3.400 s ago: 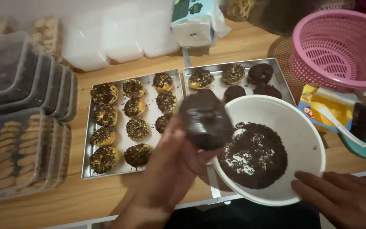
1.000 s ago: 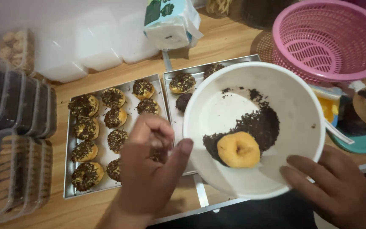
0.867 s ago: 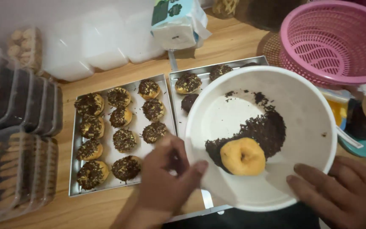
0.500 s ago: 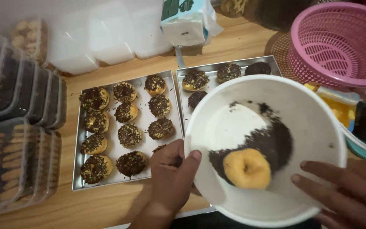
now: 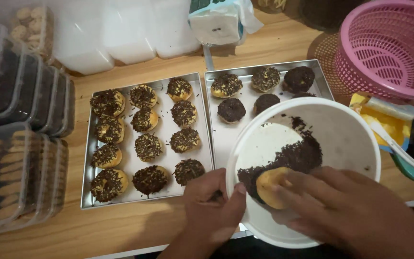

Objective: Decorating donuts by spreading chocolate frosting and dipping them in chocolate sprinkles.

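A white bowl (image 5: 355,129) with dark chocolate sprinkles (image 5: 303,156) is held above the near edge of the right tray. My left hand (image 5: 212,206) grips its left rim, thumb over the edge. My right hand (image 5: 355,211) reaches into the bowl, fingers curled over a plain yellow doughnut (image 5: 269,184) that lies in the sprinkles. The left metal tray (image 5: 86,192) holds several sprinkle-topped doughnuts in rows. The right metal tray (image 5: 221,139) holds several more, some coated dark, and the bowl hides part of it.
Stacked clear boxes of dark and pale cookies (image 5: 15,144) line the left edge. White tubs (image 5: 120,29) and a paper pack (image 5: 216,19) stand at the back. At the right are a pink basket (image 5: 389,48), a yellow wrapper with a spoon (image 5: 384,124) and a teal dish (image 5: 413,175).
My left hand left the tray and took the bowl's left rim. My right hand let go of the bowl's edge and moved inside onto the plain doughnut. The bowl sank lower.
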